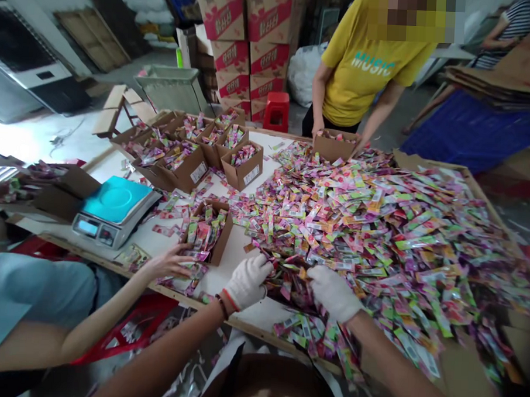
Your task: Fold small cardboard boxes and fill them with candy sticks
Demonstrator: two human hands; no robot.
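Observation:
My left hand (pixel 249 281), in a white glove with an orange cuff, has its fingers curled at the left side of a small carton of candy-like packets (pixel 290 280). My right hand (pixel 334 293), gloved in white too, grips its right side. The carton walls are mostly hidden by packets and shadow. Colourful slim packets form a large heap (pixel 378 221) beyond and to the right of my hands. More loose packets (pixel 312 335) lie in front of the carton, near the table edge.
Another person's hand (pixel 172 263) reaches from the left beside a filled carton (pixel 208 234). A scale (pixel 117 207) and several filled cartons (pixel 244 165) stand on the table (pixel 233 258). Across it, a person in yellow (pixel 362 68) holds a carton (pixel 335 146).

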